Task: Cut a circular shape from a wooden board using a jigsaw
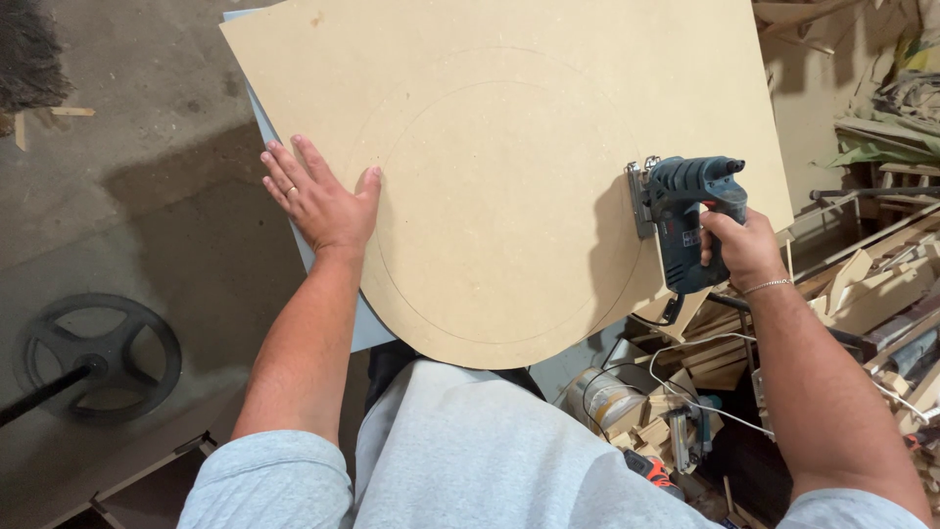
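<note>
In the head view, a large tan fibreboard panel (509, 167) is seen lying flat, overhanging a pale blue table (364, 328) whose surface shows only along the panel's left and lower-left edge. Two concentric circles are drawn in pencil on the panel, and the near edge has already been cut to a curve that follows the outer line.

The left hand (318, 196) is laid palm down on the panel's left part, its grip spread wide, with the fingers fanned and the thumb reaching toward the pencilled arc. A ring is worn on one finger.

A dark blue jigsaw (685, 220) is stood on the panel's right edge, its metal base plate resting against the board beside the outer circle. The saw's handle is enclosed by the right hand (744, 250), whose grip is pressed together around it; a thin bracelet is worn at that wrist. A black cord is seen leaving the saw's rear and dropping below the panel.

Below the right arm, a pile of wood offcuts (862, 294) is heaped, and a round tin (602, 402) is lodged among the scraps; its contents cannot be told. A black spoked wheel (98, 358) lies on the concrete floor (147, 147) at the left. A grey sweatshirt is worn by the person.
</note>
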